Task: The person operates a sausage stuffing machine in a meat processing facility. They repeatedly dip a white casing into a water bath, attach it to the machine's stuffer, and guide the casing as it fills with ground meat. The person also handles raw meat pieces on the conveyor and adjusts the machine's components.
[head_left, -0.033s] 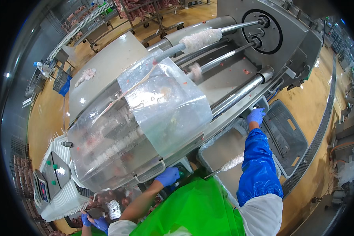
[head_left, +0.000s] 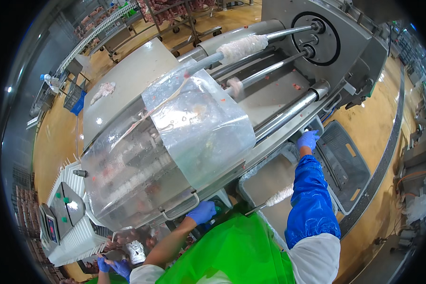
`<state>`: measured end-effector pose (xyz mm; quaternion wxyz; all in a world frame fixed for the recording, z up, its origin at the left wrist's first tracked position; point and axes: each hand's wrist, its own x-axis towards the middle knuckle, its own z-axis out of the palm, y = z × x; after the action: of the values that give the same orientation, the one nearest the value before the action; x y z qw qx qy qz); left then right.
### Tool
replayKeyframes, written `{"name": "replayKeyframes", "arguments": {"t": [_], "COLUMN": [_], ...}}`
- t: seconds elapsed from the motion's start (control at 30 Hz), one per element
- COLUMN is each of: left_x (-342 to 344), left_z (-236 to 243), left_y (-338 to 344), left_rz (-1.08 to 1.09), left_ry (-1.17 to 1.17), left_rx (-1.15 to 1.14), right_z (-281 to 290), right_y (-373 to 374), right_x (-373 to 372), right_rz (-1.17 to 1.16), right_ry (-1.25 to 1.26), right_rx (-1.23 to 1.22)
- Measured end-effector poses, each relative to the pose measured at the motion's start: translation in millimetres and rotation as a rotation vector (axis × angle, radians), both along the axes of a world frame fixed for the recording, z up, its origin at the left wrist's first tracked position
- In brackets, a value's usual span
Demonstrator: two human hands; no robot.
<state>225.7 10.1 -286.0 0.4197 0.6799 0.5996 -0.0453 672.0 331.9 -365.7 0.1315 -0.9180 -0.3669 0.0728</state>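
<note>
My left hand (head_left: 202,212), in a purple glove, lies at the front side of a steel machine, beside a round green button (head_left: 217,208) on a small grey box. Its fingers look stretched out and hold nothing I can see. Farther right, my right hand (head_left: 308,139), gloved alike, reaches to a grey control housing (head_left: 315,126) at the machine's edge. Its fingers look apart on the housing; what is under them is partly hidden. A clear cover (head_left: 128,175) and a milky plastic sheet (head_left: 208,128) lie over the machine's rods. Whitish casing (head_left: 244,48) is bunched on one rod.
Below my right arm stands a lined tub (head_left: 265,177) with a casing-covered rod (head_left: 279,195) across it. A grey crate (head_left: 343,165) is to its right. Another person's gloved hands (head_left: 113,267) work at lower left, near a control panel (head_left: 64,208). Meat racks (head_left: 175,12) stand behind.
</note>
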Motion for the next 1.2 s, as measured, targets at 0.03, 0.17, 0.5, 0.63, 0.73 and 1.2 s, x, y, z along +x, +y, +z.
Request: {"name": "replayKeyframes", "arguments": {"t": [0.03,0.17,0.5,0.63,0.73,1.2], "left_x": [0,1,3,1,3,11], "left_z": [-1,3,6,-3,-2,-26], "left_y": [-1,-1,2,-1,-1,-15], "left_rz": [0.005,0.025,-0.002,0.0,0.006,0.168], "left_ry": [0.0,0.021,0.024,0.037,0.059,0.006], "left_rx": [0.004,-0.037,-0.028,-0.034,-0.021,0.045], "right_z": [7,26,28,45,50,44], "right_y": [0,-3,-8,-14,-14,-16], "right_x": [-5,-19,-13,-22,-25,-3], "right_rz": [0.001,-0.003,0.036,0.079,0.097,0.324], "right_ry": [0.021,0.057,0.012,-0.002,-0.002,-0.134], "right_rx": [-0.022,-0.062,-0.076,-0.115,-0.144,-0.265]}}
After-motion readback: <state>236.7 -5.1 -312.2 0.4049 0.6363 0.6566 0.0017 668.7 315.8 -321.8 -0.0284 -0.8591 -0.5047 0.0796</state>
